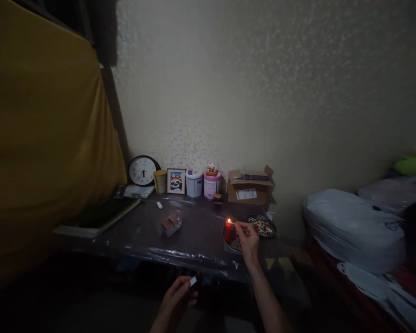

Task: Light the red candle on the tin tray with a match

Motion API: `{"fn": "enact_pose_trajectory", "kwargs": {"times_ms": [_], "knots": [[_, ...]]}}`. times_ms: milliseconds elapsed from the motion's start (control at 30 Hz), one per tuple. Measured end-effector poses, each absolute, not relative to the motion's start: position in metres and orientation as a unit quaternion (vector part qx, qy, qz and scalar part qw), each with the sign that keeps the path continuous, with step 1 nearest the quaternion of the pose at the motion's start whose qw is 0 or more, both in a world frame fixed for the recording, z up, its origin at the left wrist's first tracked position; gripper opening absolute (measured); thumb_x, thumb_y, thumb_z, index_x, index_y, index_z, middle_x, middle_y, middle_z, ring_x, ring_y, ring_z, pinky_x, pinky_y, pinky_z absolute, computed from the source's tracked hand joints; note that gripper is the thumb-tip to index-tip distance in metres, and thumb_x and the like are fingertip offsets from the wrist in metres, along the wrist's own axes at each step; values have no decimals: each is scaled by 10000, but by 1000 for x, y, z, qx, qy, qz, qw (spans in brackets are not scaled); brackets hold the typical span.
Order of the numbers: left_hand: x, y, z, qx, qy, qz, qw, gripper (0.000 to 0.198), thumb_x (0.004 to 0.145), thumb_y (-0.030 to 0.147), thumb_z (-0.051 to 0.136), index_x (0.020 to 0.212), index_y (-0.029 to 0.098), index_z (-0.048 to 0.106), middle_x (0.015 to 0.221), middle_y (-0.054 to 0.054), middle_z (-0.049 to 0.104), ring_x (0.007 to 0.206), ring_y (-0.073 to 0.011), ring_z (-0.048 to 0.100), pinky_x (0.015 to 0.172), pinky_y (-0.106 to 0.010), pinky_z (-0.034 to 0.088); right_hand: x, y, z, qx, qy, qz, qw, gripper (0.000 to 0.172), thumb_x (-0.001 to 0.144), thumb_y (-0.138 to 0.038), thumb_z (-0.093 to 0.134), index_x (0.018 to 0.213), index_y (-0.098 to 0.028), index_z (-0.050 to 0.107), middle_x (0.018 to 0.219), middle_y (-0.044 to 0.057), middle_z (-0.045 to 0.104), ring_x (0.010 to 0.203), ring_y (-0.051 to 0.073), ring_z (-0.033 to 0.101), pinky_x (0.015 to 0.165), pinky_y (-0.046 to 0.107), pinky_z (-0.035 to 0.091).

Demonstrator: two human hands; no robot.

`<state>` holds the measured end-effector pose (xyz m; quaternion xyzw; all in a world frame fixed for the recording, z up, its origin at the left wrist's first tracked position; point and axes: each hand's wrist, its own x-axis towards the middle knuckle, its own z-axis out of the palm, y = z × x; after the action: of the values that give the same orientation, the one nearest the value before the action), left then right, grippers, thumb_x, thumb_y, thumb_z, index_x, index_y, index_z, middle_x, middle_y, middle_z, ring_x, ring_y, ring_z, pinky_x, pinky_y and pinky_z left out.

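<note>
A thin match [232, 223] is pinched between the fingertips of my right hand [247, 239]. Its tip meets a small flame [229, 220] at the top of a red candle [228, 231]. The candle stands upright in a round dish [233, 250], partly hidden behind my right hand and wrist. Low in front of the table edge, my left hand [179, 296] is closed around a small matchbox [193, 281], of which only a pale end shows. A plastic-wrapped pack of small brown boxes [171, 225] lies on the table, apart from both hands.
On the dark, plastic-covered table [138, 238] stand a clock [143, 170], a framed panda picture [176, 181], two tubs [194, 183] and an open carton [249, 189]. Right of the candle is a second round dish [262, 225] of small sticks. White bags [353, 226] lie at right.
</note>
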<state>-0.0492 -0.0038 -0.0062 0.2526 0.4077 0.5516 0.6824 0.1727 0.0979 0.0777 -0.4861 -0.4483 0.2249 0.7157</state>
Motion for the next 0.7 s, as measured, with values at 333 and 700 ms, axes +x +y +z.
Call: {"fn": "enact_pose_trajectory", "kwargs": {"times_ms": [333,700], "knots": [[-48,-5,-7,262,392,557,684,349,528,448,763,733,190,648,660,-12,641,637,-161,600,609,-269,434,173,98,78,-485,-448,222,717,247,620,-392,667,709,-162,664,691,32,692,629,173,618,629,305,492],[-48,-2,-14,263,398,554,683,387,503,477,764,738,194,645,649,-14,639,623,-172,601,613,-295,427,172,99,79,-483,-446,221,720,249,610,-401,673,694,-167,658,676,28,689,620,168,614,608,298,492]]}}
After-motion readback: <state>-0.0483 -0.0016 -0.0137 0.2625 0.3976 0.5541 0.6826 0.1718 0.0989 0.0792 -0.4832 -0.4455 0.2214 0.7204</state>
